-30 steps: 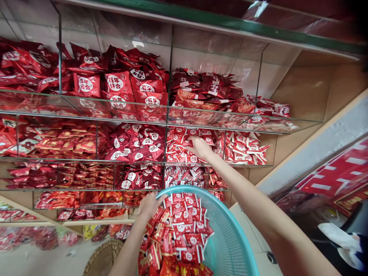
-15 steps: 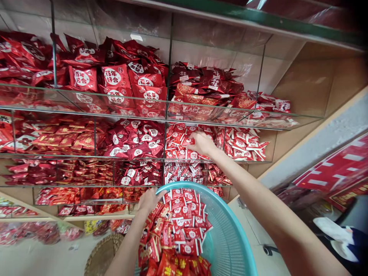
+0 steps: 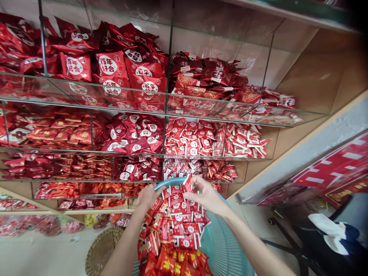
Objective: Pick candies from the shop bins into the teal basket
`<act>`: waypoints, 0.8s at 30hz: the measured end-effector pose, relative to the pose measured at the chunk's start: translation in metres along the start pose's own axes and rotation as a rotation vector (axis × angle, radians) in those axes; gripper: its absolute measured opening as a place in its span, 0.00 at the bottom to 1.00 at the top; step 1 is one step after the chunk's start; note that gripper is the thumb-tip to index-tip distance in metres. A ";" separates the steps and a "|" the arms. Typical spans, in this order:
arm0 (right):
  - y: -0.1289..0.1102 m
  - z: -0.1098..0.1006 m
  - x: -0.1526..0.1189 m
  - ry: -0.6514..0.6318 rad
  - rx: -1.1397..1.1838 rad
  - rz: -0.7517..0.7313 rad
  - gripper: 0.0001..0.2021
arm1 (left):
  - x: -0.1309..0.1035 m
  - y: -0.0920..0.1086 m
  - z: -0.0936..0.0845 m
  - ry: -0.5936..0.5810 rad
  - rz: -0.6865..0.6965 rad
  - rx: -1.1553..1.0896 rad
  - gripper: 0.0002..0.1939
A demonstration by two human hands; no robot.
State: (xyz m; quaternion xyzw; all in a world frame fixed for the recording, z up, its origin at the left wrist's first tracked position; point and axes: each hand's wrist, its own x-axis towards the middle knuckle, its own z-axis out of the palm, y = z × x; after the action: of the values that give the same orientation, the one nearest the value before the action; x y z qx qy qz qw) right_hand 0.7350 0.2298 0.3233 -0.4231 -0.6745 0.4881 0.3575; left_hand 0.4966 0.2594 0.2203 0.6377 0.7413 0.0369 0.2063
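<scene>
My left hand (image 3: 147,196) is closed round the rim of a teal plastic basket (image 3: 227,234). Over the basket's far side, my right hand (image 3: 205,195) pinches a small red-and-white packet (image 3: 188,184) between thumb and fingers. Inside the basket lie rows of red packets with white ends (image 3: 186,229). Red packets with gold lettering (image 3: 172,262) are heaped nearer to me. Beyond the rim, a shelf compartment holds a pile of similar red-and-white packets (image 3: 188,138).
Glass-fronted shelves (image 3: 184,120) full of red packets rise ahead. On the floor at the left stands a woven basket (image 3: 103,249). A wheeled chair (image 3: 296,241) with white-and-dark cloth items (image 3: 327,226) is at the right, below red printed sheets (image 3: 330,168).
My right hand has come back and down from the shelf compartment to above the basket, with a packet in its fingers. My left hand still grips the rim.
</scene>
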 end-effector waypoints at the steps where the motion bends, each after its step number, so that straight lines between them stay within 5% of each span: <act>1: 0.008 0.010 -0.005 -0.017 0.156 0.075 0.19 | 0.000 0.000 0.000 0.000 0.001 0.001 0.30; 4: 0.024 0.031 -0.016 -0.079 0.521 0.232 0.20 | -0.001 0.001 -0.001 -0.007 0.003 0.002 0.31; 7: 0.031 0.039 -0.022 -0.086 0.621 0.276 0.20 | -0.001 0.001 -0.002 -0.011 0.006 0.004 0.31; 14: 0.046 0.044 -0.026 -0.026 0.425 0.411 0.24 | -0.001 0.000 -0.001 -0.003 0.009 0.022 0.32; 24: 0.061 0.045 -0.030 -0.016 0.204 0.256 0.22 | 0.001 -0.001 -0.001 -0.013 0.019 0.000 0.33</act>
State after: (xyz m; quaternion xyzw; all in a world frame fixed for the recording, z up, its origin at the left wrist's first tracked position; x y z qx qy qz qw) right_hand 0.7200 0.1959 0.2510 -0.4632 -0.5648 0.5989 0.3283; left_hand 0.4953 0.2605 0.2210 0.6450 0.7338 0.0345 0.2108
